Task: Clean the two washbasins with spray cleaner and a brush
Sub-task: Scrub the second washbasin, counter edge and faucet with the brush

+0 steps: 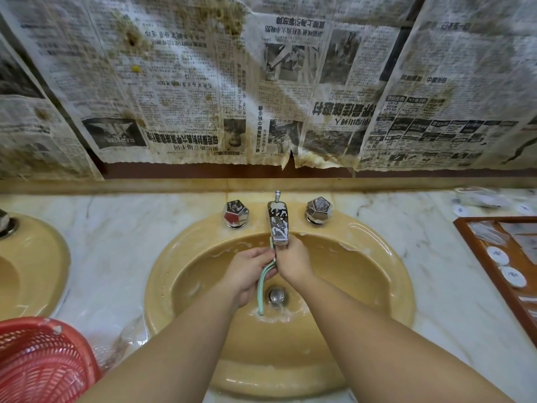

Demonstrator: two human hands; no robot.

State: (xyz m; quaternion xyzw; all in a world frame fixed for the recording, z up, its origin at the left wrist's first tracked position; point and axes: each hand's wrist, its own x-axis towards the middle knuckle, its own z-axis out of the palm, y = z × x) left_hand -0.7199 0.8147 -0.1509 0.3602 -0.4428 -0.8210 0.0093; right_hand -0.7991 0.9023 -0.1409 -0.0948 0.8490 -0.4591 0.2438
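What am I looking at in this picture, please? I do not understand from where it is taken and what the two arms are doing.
There is one picture, from a wide-angle camera worn on a person's head, looking forward and down; this bends the edges. No machine is here: the two arms are the person's own.

Both hands meet under the chrome tap of a yellow washbasin. The left hand grips a pale green brush, whose handle points down toward the drain. The right hand is at the brush's upper end, but its fingers are hidden. Foam lies in the basin.

A second washbasin shows at the left, a red basket below it, a wooden tray at the right. Old newspaper covers the wall.
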